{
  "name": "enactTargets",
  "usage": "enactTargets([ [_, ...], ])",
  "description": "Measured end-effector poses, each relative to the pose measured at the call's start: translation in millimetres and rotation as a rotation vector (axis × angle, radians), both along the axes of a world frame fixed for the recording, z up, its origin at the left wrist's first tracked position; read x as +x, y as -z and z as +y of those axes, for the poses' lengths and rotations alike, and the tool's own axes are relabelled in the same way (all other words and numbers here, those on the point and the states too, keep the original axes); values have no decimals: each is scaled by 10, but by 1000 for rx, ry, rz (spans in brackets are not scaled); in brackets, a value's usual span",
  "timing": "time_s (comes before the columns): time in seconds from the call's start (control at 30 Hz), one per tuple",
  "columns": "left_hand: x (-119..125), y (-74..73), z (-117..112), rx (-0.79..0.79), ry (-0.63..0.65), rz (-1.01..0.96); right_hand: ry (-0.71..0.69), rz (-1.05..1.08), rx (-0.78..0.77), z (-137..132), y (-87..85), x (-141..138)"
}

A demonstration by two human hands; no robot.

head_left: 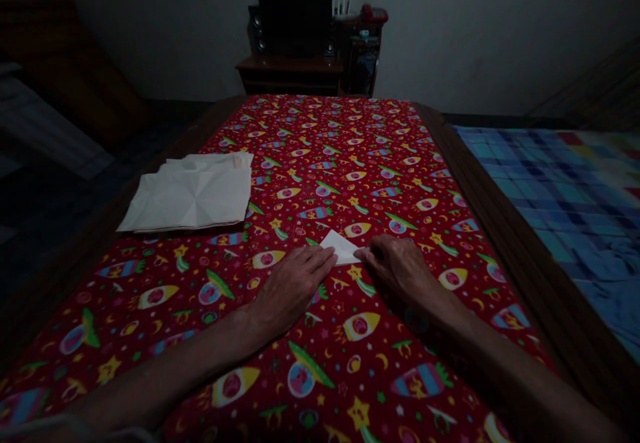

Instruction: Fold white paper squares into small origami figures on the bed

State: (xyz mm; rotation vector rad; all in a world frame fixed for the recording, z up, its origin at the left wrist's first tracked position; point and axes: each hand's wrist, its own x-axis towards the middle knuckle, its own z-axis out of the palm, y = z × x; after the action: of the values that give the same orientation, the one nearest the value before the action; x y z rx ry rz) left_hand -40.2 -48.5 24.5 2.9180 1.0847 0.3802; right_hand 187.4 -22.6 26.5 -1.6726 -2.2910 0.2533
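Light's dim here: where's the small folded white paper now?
In the head view, the folded white paper lies slightly right of and below centre, on the red rocket-print cloth, between the left hand and right hand, touched by both.

Red patterned cloth (pixel 320 196), probably white paper (pixel 342 245)

Paper (pixel 341 246) between two hands on the counter (pixel 487 213), sheets toward its left edge.
A cloth (pixel 345 169) covers the counter, stopping short of the left and right edges; on it, the left hand (pixel 299 271) touches the paper's left end and the right hand (pixel 396 258) its right end. The stack of sheets (pixel 195 193) lies left of and beyond the paper, near the counter's left edge. Past the far edge, before the wall (pixel 475 36), a stand (pixel 290 65) bears a screen (pixel 294 13) between two speakers (pixel 257 21), with a telephone (pixel 374 13) farther right. A bedspread (pixel 540 189) lies beyond the right edge.
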Motion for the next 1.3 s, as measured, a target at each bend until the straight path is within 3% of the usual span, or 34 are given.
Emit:
enactTargets([
  [0.8,-1,60,-66,-144,30,16,4,-10,39,-18,27,3],
  [0.9,4,24,-86,-140,20,11,47,-77,198,-121,-21,-44],
  [1.0,12,14,-94,-132,26,14,-104,-141,410,-301,-17,-128],
  [1.1,20,13,-96,-119,27,21,-350,-148,361,-465,61,-178],
  [1.3,-33,0,-129,-89,-9,60,-438,-175,260,-538,139,-16],
])
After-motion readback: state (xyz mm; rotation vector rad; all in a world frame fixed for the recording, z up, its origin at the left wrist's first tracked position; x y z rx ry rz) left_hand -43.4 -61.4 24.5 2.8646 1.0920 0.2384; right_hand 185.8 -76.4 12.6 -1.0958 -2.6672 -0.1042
